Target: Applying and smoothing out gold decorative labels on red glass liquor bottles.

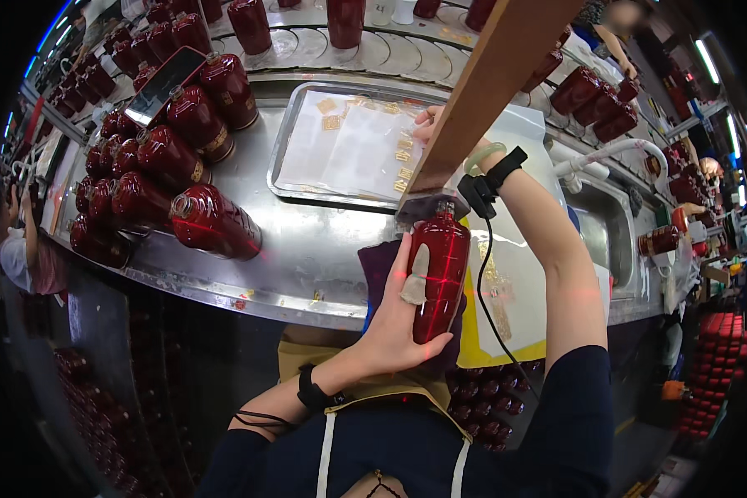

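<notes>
Supporting bench: steel bench point(324, 236), curved by the lens, runs across in front of the person.
Wooden post: brown post point(490, 91) slants over the bench, hiding part of the right hand.
Tray: shallow metal tray point(332, 202) on the bench, far side of the bottle and to its left.
Bottle: glossy red bottle point(442, 270) at the bench's near edge, neck end by the post's foot, red light lines across it.
Bottle axis: long axis runs away from the person; neck points away, slightly right; base toward the body.
Left hand: left hand point(394, 319) wraps the bottle from the left, so it's the nearer one.
Right hand: right hand point(427, 122) at the tray's right side, fingers bent; can't tell if pinching anything. Bottle lies from there toward the person.
Gold pieces: small gold pieces point(402, 155) just beside the right fingertips, in a column pointing roughly at the body.
</notes>
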